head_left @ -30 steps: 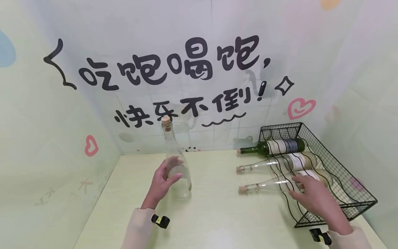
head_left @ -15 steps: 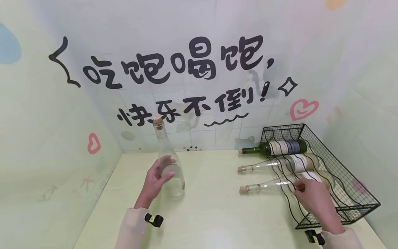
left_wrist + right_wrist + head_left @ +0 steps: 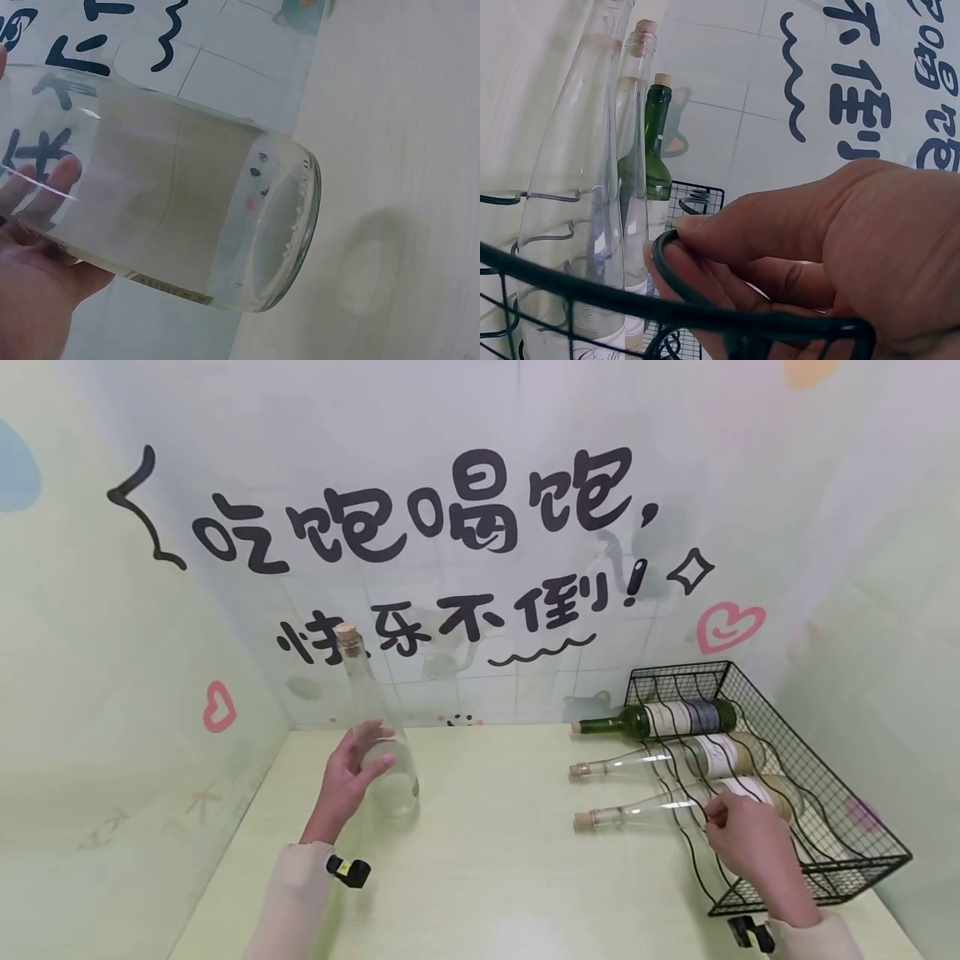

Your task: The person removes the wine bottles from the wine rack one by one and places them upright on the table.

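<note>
My left hand (image 3: 341, 781) grips a clear glass bottle (image 3: 392, 777) with a cork in its neck. The bottle leans a little to the left, and in the left wrist view its round base (image 3: 289, 232) stands off the table, a shadow beside it. At the right, my right hand (image 3: 753, 843) is at the black wire rack (image 3: 819, 760). Its thumb and fingertip pinch one of the wavy wires (image 3: 660, 259) in the right wrist view. Beside it lies the nearest corked clear bottle (image 3: 645, 810), its label partly covered by the hand.
Farther back in the rack lie another clear bottle (image 3: 630, 760) and a green bottle (image 3: 636, 721), corks pointing left. The pale table (image 3: 495, 860) meets a printed backdrop (image 3: 510, 693) at the back and sides.
My left hand has moved left and slightly back with the bottle. My right hand, earlier spread over the nearest bottle, has drawn its fingers in onto the rack's wire.
</note>
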The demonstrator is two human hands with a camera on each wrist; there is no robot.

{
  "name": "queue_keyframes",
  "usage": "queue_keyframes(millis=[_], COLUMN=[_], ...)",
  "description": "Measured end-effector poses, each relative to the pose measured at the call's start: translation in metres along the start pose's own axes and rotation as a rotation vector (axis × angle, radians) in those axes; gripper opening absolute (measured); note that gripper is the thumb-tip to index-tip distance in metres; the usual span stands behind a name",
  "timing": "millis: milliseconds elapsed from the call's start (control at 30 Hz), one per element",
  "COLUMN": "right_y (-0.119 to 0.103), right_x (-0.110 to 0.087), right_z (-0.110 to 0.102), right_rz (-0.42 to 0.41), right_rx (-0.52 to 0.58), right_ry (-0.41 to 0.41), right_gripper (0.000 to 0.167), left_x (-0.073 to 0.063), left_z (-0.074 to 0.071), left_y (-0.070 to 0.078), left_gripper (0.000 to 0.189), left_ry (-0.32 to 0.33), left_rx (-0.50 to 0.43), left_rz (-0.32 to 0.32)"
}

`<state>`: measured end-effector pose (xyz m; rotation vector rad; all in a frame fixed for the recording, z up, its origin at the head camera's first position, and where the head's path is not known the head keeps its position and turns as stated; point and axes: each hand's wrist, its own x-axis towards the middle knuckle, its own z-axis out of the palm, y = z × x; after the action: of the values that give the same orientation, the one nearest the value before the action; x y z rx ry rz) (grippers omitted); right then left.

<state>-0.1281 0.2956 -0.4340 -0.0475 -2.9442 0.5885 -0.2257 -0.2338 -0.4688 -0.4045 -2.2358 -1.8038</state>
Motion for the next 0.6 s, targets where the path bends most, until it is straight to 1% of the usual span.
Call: queue_keyframes(millis=[300, 400, 600], right_y=[-0.002, -0.002, -0.003], right_x=[-0.001, -0.002, 0.000], right_z=[0.001, 0.002, 0.001], right_rz=[-0.012, -0.010, 0.006], right_rx=[-0.031, -0.028, -0.024], right_ry=[0.007, 0.012, 0.000], right_gripper=[0.008, 0.008, 0.010], left_x=[0.017, 0.023, 0.033], left_z=[-0.021, -0.029, -0.042], left_y=[-0.007, -0.010, -0.017], left_gripper=[0.057, 0.057, 0.056], left_ry=[0.042, 0.057, 0.092], left_rx=[0.050, 0.071, 0.053], left_rz=[-0.054, -0.061, -0.058])
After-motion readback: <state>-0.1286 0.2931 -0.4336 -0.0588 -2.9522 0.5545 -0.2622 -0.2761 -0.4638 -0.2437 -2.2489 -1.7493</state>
